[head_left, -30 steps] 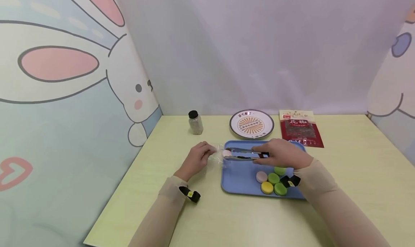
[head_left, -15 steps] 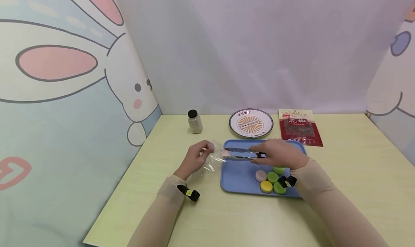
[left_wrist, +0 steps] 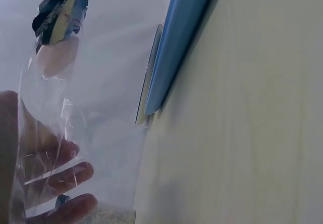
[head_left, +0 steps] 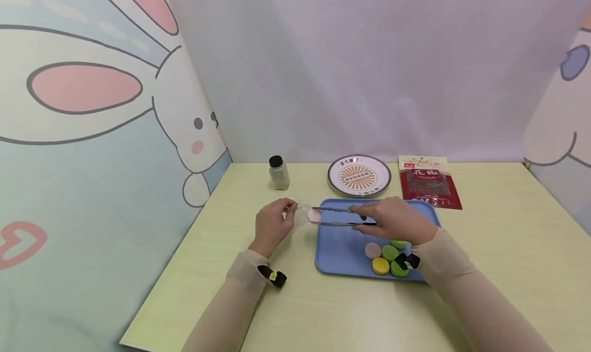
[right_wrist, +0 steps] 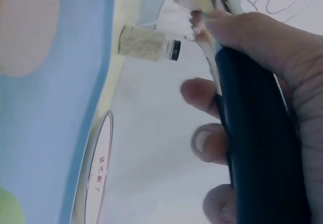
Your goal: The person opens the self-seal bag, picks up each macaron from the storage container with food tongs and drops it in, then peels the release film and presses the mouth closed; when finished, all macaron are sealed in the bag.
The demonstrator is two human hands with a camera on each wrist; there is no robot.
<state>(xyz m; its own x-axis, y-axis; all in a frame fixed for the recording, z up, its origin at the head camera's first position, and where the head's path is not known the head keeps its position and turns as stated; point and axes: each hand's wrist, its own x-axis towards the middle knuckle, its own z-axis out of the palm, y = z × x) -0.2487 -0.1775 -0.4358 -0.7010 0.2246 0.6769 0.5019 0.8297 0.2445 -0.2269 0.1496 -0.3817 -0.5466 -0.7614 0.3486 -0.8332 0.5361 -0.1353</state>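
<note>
My left hand [head_left: 273, 225] pinches a clear plastic bag [head_left: 301, 220] beyond the tray's left side. Fingers [left_wrist: 60, 178] show through the film in the left wrist view. My right hand [head_left: 398, 219] grips a pair of metal tongs [head_left: 339, 223], whose dark handle [right_wrist: 260, 133] fills the palm in the right wrist view. Between the tong tips sits a pale pink macaron [head_left: 314, 215] at the bag's mouth. In the left wrist view this macaron [left_wrist: 58, 57] appears behind or within the film; how deep it lies is unclear.
A blue tray [head_left: 337, 262] bears several macarons, among them a yellow one [head_left: 380, 266], a pink one [head_left: 373, 250] and green ones [head_left: 390, 253]. Behind it are a patterned plate [head_left: 359, 175] and a red spice packet [head_left: 430, 182]. A black-capped jar [head_left: 279, 175] stands at the back left.
The tongs and pink macaron have moved left, past the tray's edge, to the bag. My left hand has shifted slightly left and turned, and the bag's film has changed shape.
</note>
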